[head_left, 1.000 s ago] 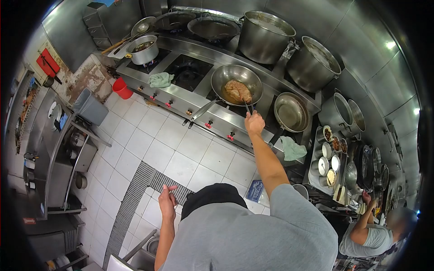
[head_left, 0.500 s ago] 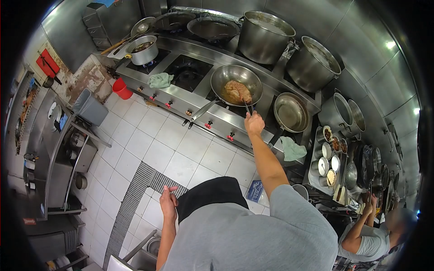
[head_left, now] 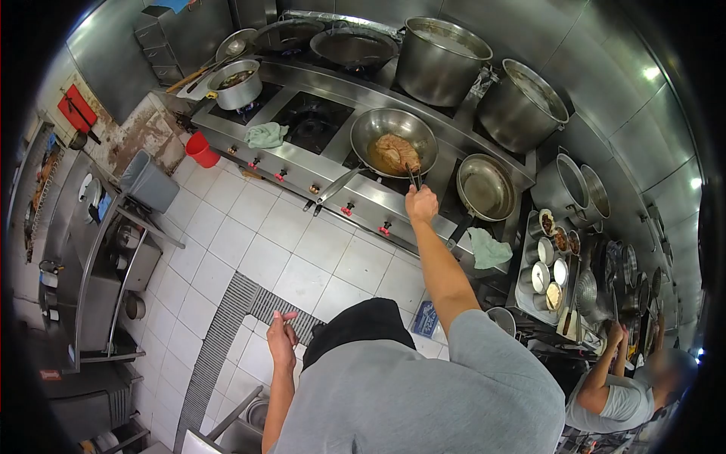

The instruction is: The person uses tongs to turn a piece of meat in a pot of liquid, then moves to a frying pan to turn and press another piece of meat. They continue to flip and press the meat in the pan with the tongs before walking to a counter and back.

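Observation:
My right hand (head_left: 422,204) is closed around metal tongs (head_left: 414,175) at the near edge of a steel frying pan (head_left: 365,126). The tips of the tongs touch a browned piece of meat (head_left: 396,153), which lies in the pan with some liquid. That pan sits on a stove burner, its handle pointing to the lower left. My left hand (head_left: 282,338) hangs in the air over the floor, away from the stove, fingers apart and holding nothing.
A second pan (head_left: 485,187) and a green cloth (head_left: 489,248) are to the right. Tall pots (head_left: 442,68) stand behind. At left are a small pot (head_left: 238,92), another cloth (head_left: 265,135) and a red bucket (head_left: 202,150). A co-worker (head_left: 616,393) is at lower right.
The tongs and my right hand have shifted slightly at the pan's near edge. At lower right the co-worker's arms have moved a little.

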{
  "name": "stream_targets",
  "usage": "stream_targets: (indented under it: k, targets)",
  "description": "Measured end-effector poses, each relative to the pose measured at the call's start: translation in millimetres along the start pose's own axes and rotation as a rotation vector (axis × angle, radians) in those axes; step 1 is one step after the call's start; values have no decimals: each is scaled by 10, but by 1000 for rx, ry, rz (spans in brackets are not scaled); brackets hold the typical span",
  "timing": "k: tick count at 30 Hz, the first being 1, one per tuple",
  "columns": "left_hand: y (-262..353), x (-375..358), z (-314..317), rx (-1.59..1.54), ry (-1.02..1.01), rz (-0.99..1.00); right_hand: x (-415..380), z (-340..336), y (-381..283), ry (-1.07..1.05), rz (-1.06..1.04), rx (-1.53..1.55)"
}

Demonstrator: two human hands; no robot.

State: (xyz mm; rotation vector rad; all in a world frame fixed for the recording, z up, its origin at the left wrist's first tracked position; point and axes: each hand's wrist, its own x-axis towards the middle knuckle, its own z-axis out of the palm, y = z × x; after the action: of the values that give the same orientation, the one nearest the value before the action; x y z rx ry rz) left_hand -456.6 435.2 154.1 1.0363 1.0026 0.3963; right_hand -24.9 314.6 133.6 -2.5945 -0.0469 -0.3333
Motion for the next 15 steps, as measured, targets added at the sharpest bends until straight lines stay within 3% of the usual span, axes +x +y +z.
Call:
stream_targets:
  k: [2, 5, 15]
  targets:
    - [-10, 5, 3, 4, 7, -3, 28, -43, -76, -82, 109, 12]
    - [10, -5, 13, 9, 10, -7, 28, -18, -137, -44, 192, 54]
    - [-7, 11, -52, 3, 16, -17, 66, 23, -152, -31, 232, 80]
